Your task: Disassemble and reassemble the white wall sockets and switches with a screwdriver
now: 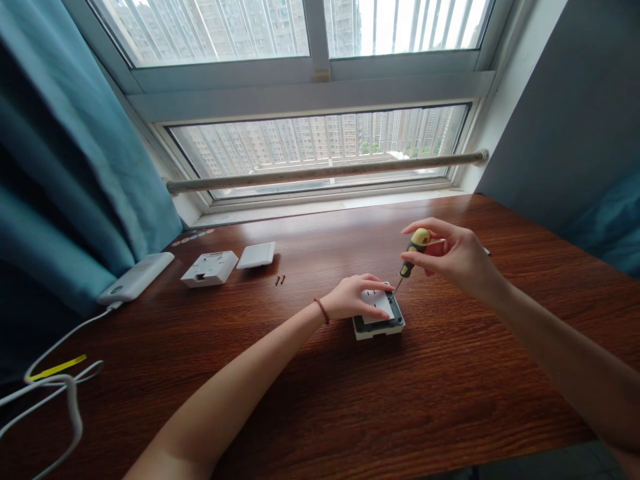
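Observation:
A white wall socket [379, 303] with a dark frame sits on a white mounting box [379, 334] near the middle of the table. My left hand [350, 298] holds the socket from the left, thumb on the near side and fingers across the far side. In my right hand [450, 252] is a short yellow-and-black screwdriver [415, 252], pinched by the handle between thumb and fingers. Its shaft slants down to the right side of the socket's frame, the tip at or close to a screw hole. Whether a screw is under the tip cannot be made out.
Farther left lie two screws [280, 280], a white cover plate [257, 255] and another white box [210, 269]. A white power strip [137, 278] with a looped cable [74, 407] runs along the left edge by the blue curtain [95, 140]. A window sill [340, 205] bounds the wooden table [310, 400].

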Demonstrator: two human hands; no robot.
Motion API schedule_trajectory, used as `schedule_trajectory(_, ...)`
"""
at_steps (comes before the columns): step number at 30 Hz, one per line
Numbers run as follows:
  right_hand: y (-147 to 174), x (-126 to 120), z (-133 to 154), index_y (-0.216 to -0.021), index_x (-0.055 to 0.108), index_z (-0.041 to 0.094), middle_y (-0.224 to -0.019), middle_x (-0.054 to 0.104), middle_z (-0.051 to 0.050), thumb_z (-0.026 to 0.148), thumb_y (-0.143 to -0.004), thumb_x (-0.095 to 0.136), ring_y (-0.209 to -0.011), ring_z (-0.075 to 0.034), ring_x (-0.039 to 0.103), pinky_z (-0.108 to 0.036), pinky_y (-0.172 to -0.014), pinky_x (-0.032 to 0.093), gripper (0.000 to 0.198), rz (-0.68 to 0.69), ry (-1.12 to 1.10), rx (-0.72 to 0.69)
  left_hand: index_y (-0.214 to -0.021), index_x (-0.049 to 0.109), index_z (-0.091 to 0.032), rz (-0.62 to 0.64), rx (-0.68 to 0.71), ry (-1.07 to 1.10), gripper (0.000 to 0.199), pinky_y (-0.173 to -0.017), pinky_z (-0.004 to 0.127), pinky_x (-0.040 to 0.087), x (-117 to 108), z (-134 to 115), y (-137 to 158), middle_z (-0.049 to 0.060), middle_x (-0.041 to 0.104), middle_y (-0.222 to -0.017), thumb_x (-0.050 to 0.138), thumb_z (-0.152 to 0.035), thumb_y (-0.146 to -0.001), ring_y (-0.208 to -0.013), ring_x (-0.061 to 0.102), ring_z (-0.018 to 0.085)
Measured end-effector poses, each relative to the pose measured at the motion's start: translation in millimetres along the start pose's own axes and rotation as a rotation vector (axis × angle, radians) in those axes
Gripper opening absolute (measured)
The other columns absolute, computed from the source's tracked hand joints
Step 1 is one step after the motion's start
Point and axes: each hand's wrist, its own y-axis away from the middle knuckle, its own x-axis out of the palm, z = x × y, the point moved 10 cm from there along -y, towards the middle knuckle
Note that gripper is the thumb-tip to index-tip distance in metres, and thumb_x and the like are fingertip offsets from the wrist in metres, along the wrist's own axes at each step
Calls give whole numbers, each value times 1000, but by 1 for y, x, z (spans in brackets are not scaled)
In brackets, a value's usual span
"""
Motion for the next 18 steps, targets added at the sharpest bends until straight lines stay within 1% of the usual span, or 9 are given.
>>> schedule_trajectory(2, 5, -12, 5, -82, 60, 18, -61, 52, 3, 33, -67, 70, -50, -9, 51, -21, -44, 44, 23, -222, 162, -68, -113, 60, -30, -4, -6, -1, 55, -93, 28, 40, 0, 0, 0, 2, 56, -115, 71, -50, -62, -104, 54, 21)
schedule_trajectory(3, 7, -13, 6, -77, 58, 18, -60, 51, 3, 33, -68, 69, -50, -9, 50, -21, -44, 43, 20, -284, 202, -87, -113, 60, -30, -5, -8, -3, 55, -92, 27, 40, 0, 0, 0, 2, 56, -115, 71, -49, -63, -104, 54, 21)
schedule_trajectory(4, 8, -11, 5, -77, 58, 18, -61, 52, 3, 33, -70, 68, -50, -8, 50, -20, -44, 42, 19, -293, 198, -86, -113, 60, -30, -5, -7, -4, 55, -92, 27, 40, 0, 0, 0, 2, 56, -115, 71, -49, -63, -104, 54, 21)
schedule_trajectory(6, 4, -1, -3, -91, 57, 19, -70, 58, 1, 33, -73, 65, -44, -6, 48, -19, -37, 39, 24, -190, 69, -39, -113, 60, -29, -3, 1, -6, 55, -92, 27, 40, 0, 0, 0, 2, 56, -115, 70, -50, -63, -104, 54, 21)
schedule_trajectory(8, -1, 10, -9, -108, 51, 22, -80, 61, 0, 33, -75, 63, -40, -5, 49, -18, -34, 40, 37, -27, -119, 24, -113, 60, -29, -1, 8, -7, 56, -92, 27, 39, 0, -1, 0, 3, 56, -115, 70, -50, -63, -104, 54, 21)
schedule_trajectory(11, -3, 21, -8, -122, 44, 24, -92, 62, -5, 32, -75, 64, -52, -10, 61, -24, -47, 53, 52, 230, -299, 92, -114, 60, -28, 3, 6, -13, 55, -92, 27, 40, 0, 0, 0, 3, 56, -115, 70, -50, -64, -103, 54, 21)
schedule_trajectory(14, 0, 27, -4, -125, 43, 23, -99, 62, -8, 33, -77, 62, -65, -15, 66, -31, -60, 57, 52, 414, -351, 129, -114, 60, -29, 6, 7, -12, 56, -92, 27, 40, 1, 0, 0, 3, 56, -115, 69, -51, -64, -103, 54, 21)
schedule_trajectory(16, 0, 25, -5, -117, 49, 21, -92, 64, -7, 34, -75, 64, -58, -14, 64, -30, -54, 56, 46, 380, -297, 114, -113, 60, -29, 8, 12, -5, 56, -92, 27, 39, 1, 0, 0, 3, 56, -115, 69, -52, -64, -103, 54, 21)
schedule_trajectory(18, -4, 11, -9, -100, 53, 19, -77, 63, -2, 35, -70, 68, -50, -11, 59, -26, -47, 51, 37, 157, -147, 58, -113, 60, -29, 6, 13, 3, 56, -92, 27, 39, 1, 0, 0, 3, 56, -115, 69, -52, -64, -104, 54, 21)
